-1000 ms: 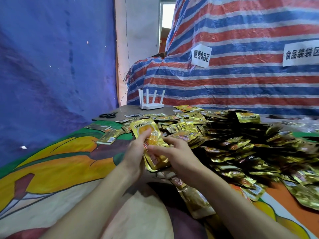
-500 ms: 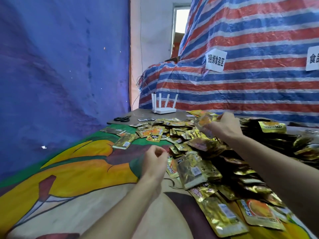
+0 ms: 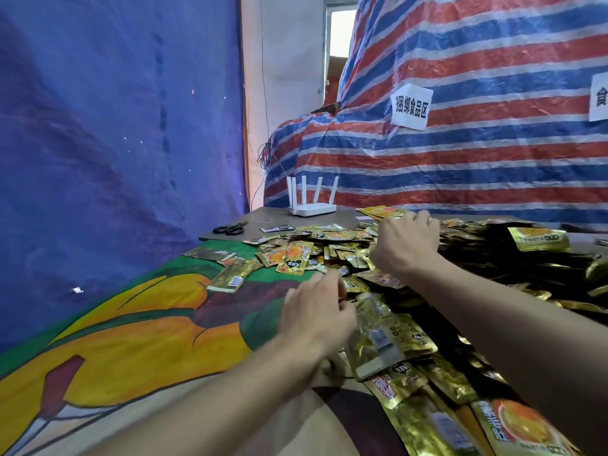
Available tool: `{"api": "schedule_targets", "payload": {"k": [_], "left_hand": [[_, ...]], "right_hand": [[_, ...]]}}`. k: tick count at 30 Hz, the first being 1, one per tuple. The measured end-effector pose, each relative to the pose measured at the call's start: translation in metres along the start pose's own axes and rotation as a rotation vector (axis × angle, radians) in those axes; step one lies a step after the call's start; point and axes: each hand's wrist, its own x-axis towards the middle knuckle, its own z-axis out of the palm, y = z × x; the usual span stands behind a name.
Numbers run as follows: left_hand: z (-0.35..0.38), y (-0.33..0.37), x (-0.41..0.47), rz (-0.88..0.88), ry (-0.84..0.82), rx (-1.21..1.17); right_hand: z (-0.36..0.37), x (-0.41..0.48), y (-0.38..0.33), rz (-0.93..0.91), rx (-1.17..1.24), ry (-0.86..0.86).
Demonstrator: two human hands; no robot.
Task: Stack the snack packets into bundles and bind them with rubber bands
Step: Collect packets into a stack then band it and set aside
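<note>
Where the painted cloth (image 3: 138,340) covers the tabletop (image 3: 273,214), a heap of gold snack packets (image 3: 493,268) fills its right side. Both forearms reach forward. The right hand (image 3: 406,246) sits knuckles-up on the heap with its fingers curled under. The left hand (image 3: 317,315) bends at the heap's near-left edge. Neither grip can be told. A router (image 3: 312,209) and scissors (image 3: 228,230) lie at the far edge.
</note>
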Motion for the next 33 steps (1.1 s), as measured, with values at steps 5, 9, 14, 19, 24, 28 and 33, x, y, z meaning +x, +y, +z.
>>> {"api": "schedule_targets", "payload": {"k": [5, 9, 14, 19, 24, 28, 33], "left_hand": [[0.003, -0.031, 0.068, -0.108, -0.149, 0.244], [0.022, -0.067, 0.11, -0.205, -0.167, 0.346], [0.042, -0.106, 0.154, -0.264, -0.17, 0.377], [0.055, -0.128, 0.196, -0.333, -0.247, 0.4], [0.061, -0.124, 0.223, -0.377, -0.465, 0.241], [0.066, -0.122, 0.223, -0.369, -0.369, 0.392], [0.072, -0.119, 0.21, -0.303, -0.279, 0.534]], "right_hand": [[0.012, 0.023, -0.015, -0.14, 0.145, -0.103], [0.033, 0.045, -0.027, -0.195, 0.169, -0.195], [0.066, 0.069, -0.044, -0.211, 0.119, -0.32], [0.087, 0.087, -0.053, -0.285, -0.013, -0.408], [0.103, 0.092, -0.055, -0.344, -0.105, -0.312], [0.107, 0.093, -0.058, -0.329, -0.163, -0.263], [0.099, 0.089, -0.059, -0.322, -0.116, -0.209]]}}
